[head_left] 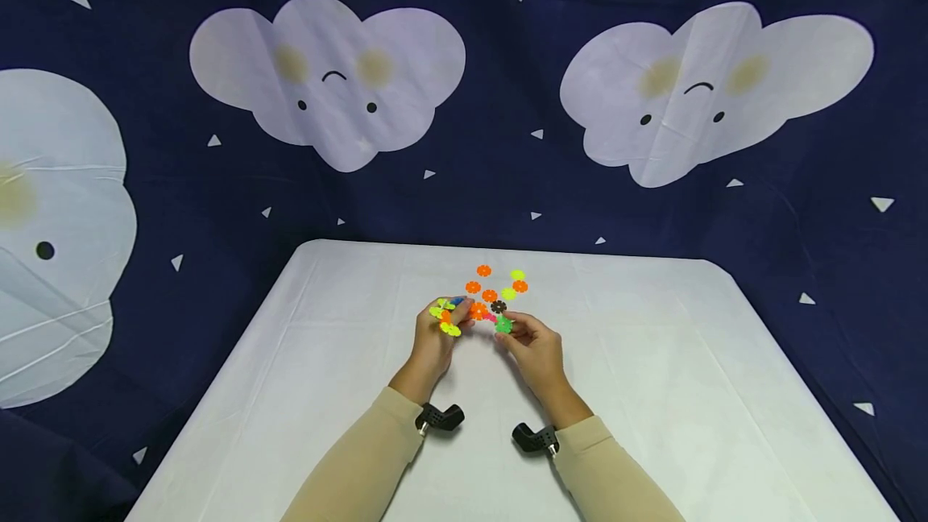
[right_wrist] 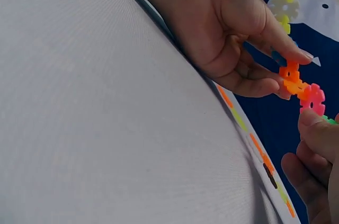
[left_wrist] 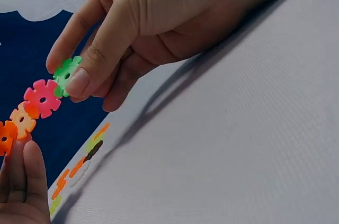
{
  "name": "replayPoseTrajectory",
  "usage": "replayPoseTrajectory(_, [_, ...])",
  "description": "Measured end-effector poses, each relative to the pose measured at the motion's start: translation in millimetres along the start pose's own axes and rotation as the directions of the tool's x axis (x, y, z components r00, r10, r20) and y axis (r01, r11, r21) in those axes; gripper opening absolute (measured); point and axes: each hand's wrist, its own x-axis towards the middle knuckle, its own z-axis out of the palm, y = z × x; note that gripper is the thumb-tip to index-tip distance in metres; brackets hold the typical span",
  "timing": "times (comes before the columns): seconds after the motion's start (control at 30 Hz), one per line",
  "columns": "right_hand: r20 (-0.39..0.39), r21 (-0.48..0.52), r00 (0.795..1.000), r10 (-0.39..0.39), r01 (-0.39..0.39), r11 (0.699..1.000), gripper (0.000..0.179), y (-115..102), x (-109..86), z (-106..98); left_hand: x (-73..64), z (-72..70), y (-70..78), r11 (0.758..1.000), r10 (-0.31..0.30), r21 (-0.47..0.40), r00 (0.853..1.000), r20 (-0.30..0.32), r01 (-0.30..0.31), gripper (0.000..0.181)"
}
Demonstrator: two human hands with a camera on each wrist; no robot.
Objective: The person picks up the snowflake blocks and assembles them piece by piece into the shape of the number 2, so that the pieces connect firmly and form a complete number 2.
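Note:
A chain of interlocking plastic snowflake discs stretches between both hands. My left hand (head_left: 433, 345) holds it near the blue disc (head_left: 456, 301) and the orange disc (head_left: 478, 311); several yellow discs (head_left: 450, 329) hang off on its left side. My right hand (head_left: 538, 351) pinches the green disc (head_left: 503, 325) at the other end between thumb and finger. Between the hands, a pink disc (left_wrist: 43, 98) links the green one to a paler orange disc (left_wrist: 22, 121). In the right wrist view, the left thumb and fingers grip beside an orange disc (right_wrist: 290, 73).
Loose discs lie beyond the hands on the white table (head_left: 326, 361), among them an orange disc (head_left: 484, 271), a yellow disc (head_left: 517, 275) and a dark brown disc (head_left: 498, 307). A navy cloth (head_left: 500, 192) with clouds hangs behind the table's far edge.

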Motion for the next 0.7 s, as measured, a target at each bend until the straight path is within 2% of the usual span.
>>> replayPoseTrajectory(0.1, [-0.017,-0.001,0.999,-0.048,0.048,0.999,0.036,-3,-0.3,-1,1.2,-0.3,-1.4,1.0,-0.016,0.007,1.0,-0.011,0.016,0.011])
replayPoseTrajectory(0.2, [-0.024,0.012,0.998,-0.05,0.051,0.999,0.036,-2,-0.3,-2,2.0,-1.5,-1.4,0.999,-0.039,0.03,0.999,0.013,0.039,0.011])
replayPoseTrajectory(0.37, [0.009,0.074,0.999,0.047,-0.048,0.996,0.034,-1,1.4,-7,2.8,-5.0,0.8,0.994,-0.096,0.066,0.993,0.071,0.091,0.011])
replayPoseTrajectory(0.5, [0.062,0.126,0.988,0.139,-0.146,0.981,0.032,-4,3.3,-11,3.6,-8.0,3.3,0.989,-0.138,0.068,0.986,0.092,0.132,0.008])
replayPoseTrajectory(0.7, [0.123,0.144,0.972,0.199,-0.216,0.966,0.032,4,3.5,-12,5.3,-11.2,5.8,0.985,-0.164,0.08,0.98,0.109,0.155,0.008])
